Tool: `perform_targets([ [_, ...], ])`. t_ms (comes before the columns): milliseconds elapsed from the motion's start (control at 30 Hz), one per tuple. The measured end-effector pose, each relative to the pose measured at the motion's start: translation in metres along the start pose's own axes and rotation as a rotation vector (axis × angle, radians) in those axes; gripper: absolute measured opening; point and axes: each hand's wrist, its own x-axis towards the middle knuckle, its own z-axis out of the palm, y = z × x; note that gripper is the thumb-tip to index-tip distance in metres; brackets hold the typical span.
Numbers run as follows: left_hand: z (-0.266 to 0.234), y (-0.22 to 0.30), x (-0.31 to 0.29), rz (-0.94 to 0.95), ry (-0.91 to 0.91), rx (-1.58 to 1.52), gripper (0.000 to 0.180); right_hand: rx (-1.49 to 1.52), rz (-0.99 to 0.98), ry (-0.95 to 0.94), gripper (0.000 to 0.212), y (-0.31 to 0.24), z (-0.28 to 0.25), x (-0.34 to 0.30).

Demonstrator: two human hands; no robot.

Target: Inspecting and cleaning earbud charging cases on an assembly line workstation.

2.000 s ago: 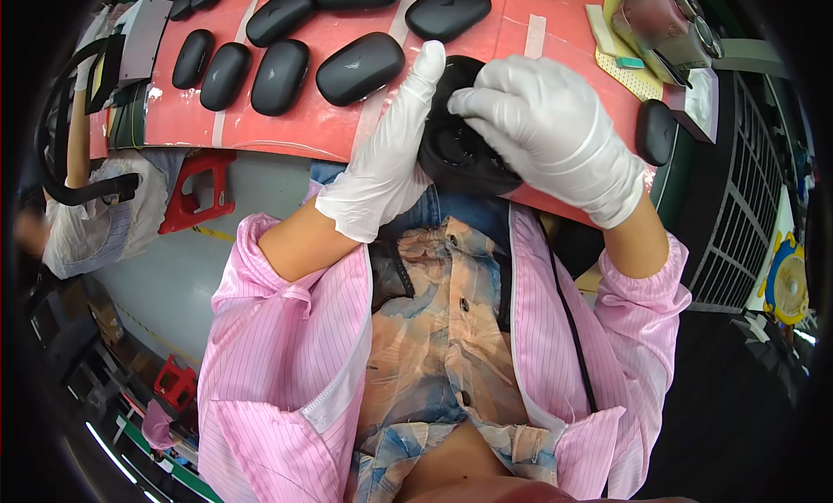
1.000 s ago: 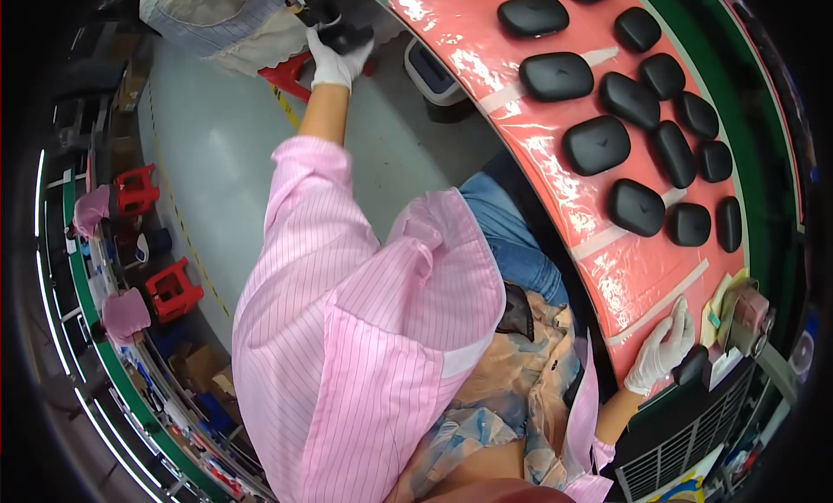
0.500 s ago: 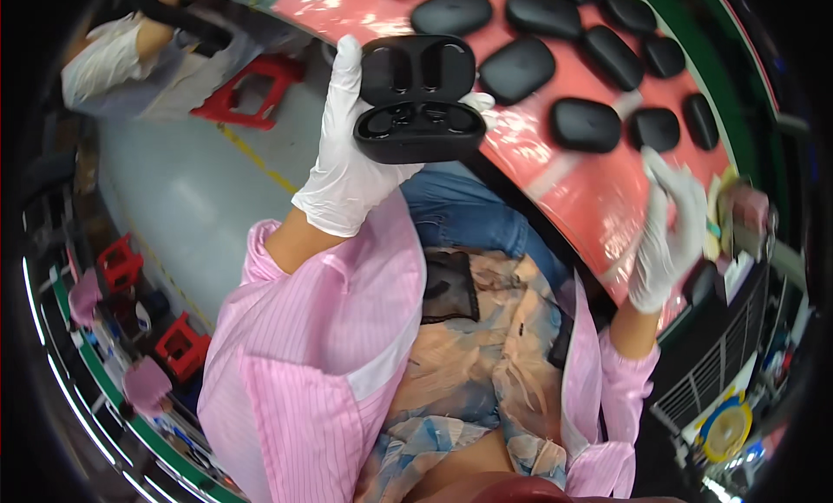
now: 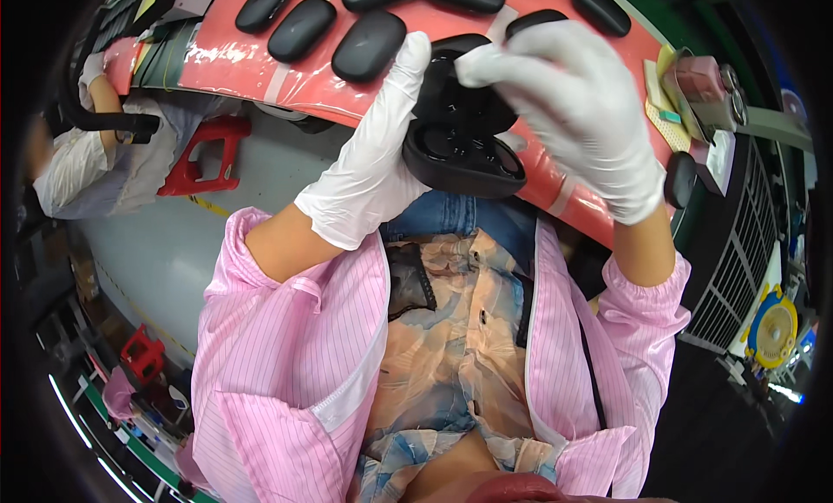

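Case point(image 4: 464, 178) is in the left hand point(image 4: 369, 160), lid point(image 4: 468, 112) raised, held at the near edge of the table point(image 4: 227, 60), in front of the person's body. Left grip: clamped on the case, thumb up along the lid's left side, a white fingertip showing past the hinge at right. Presumably this braces both halves, so the lid cannot swing and the inside faces the person's eyes.

Right hand point(image 4: 581, 112) is over the lid, fingers bent toward the thumb, tips near the lid's inner face; blurred. Cannot tell whether they touch it or pinch anything. Both hands gloved, likely to keep marks off the glossy parts.

Closed cases point(image 4: 369, 47) lie toward the table's far edge, those at left with gaps between, perhaps so shells do not rub and each can be grasped singly. A lone case point(image 4: 679, 180) sits by the table's right end.

Appearance of held case: black, rounded; outer shell fairly matt, interior shinier, with dark hollows in the base. Whether anything fills these: too dark to say.
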Motion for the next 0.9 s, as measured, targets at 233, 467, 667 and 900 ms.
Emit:
perform_targets([
  [233, -0.006, -0.002, 0.003, -0.126, -0.005, -0.086, 0.073, 0.403, 0.217, 0.038, 0.017, 0.012, -0.020, -0.020],
  [467, 0.000, -0.006, 0.013, -0.080, -0.014, -0.123, 0.077, 0.412, 0.648, 0.214, 0.017, 0.009, -0.008, -0.079],
  [667, 0.008, -0.007, 0.015, 0.147, -0.068, 0.276, 0.094, 0.457, 0.740, 0.334, 0.018, 0.001, 0.001, -0.097],
  [900, 0.015, -0.009, 0.004, 0.322, -0.206, 0.447, 0.099, 0.228, 0.296, 0.275, 0.029, -0.042, -0.018, -0.058],
])
